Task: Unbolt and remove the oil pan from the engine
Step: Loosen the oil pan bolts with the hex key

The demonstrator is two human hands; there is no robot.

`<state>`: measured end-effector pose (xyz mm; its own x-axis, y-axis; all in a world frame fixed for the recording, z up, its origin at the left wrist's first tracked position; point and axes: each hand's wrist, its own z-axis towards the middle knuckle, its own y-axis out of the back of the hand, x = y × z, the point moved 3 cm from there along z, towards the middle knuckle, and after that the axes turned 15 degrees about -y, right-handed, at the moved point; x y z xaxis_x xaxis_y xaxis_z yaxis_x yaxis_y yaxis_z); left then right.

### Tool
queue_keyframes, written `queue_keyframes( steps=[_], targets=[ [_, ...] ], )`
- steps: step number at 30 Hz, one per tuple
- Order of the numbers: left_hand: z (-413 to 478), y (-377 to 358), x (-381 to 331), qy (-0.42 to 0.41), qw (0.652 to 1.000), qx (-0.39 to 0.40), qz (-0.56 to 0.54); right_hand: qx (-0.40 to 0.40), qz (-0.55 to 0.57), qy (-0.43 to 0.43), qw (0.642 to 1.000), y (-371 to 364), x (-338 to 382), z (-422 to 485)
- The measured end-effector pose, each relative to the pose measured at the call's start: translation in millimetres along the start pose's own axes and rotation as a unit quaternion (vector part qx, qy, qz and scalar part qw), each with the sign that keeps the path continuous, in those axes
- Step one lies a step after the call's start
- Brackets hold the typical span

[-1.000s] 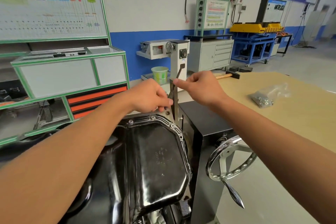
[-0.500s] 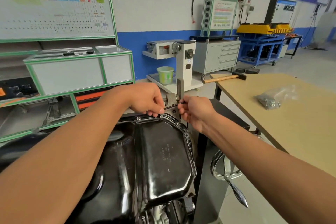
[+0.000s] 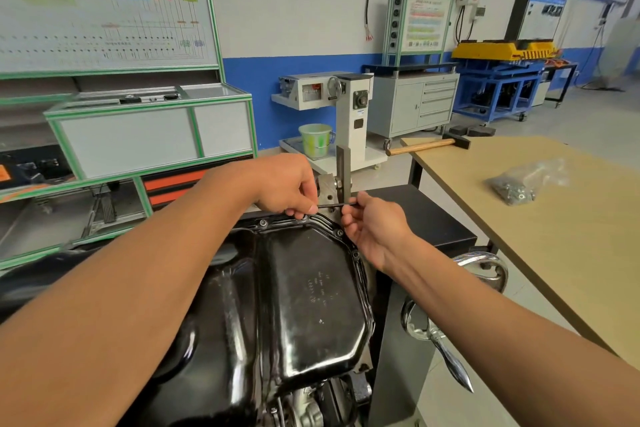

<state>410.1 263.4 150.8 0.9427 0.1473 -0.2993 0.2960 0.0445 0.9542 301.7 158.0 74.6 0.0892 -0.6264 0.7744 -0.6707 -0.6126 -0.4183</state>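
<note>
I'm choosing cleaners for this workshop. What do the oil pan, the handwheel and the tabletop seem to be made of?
Oil pan: probably pressed sheet metal under glossy black paint; it shows sharp reflections and stamped ribs.
Handwheel: metal with a chrome-like polish and mirror highlights.
Tabletop: matte tan board, perhaps wood or fibreboard; no clear grain shows, so I cannot tell which.

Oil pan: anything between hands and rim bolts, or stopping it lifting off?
Nothing blocks the left hand or right hand: both hold the wrench at the far rim. Bolts in the rim hold the pan on.
</note>
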Motion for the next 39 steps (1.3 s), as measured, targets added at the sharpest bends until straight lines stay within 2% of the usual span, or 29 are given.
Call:
queue_keyframes(
  steps=[5,9,13,19,23,29,39],
  targets=[
    [6,-2,-6,-0.008,0.998,0.031,0.053,0.009,0.082,-0.029,0.996,8,-17,0],
    [6,0,-6,-0.007,0.997,0.034,0.062,0.002,0.086,-0.029,0.996,8,-18,-3],
    [4,-4,-7,-0.003,0.998,0.046,0.044,-0.010,0.016,-0.013,1.000,9,-12,-6],
    [0,-4,-3,0.020,1.000,0.012,-0.006,-0.008,-0.119,0.018,0.993,-2,15,-5],
    [-2,-8,-4,0.027,0.999,0.025,-0.028,0.000,-0.266,0.047,0.963,-11,36,-5],
    [-8,-7,2,0.050,0.996,0.004,-0.072,-0.037,-0.354,0.069,0.932,-32,50,-1],
    [-7,-8,11,0.057,0.988,-0.029,-0.142,-0.059,-0.531,0.035,0.844,-43,63,-3]
  ],
)
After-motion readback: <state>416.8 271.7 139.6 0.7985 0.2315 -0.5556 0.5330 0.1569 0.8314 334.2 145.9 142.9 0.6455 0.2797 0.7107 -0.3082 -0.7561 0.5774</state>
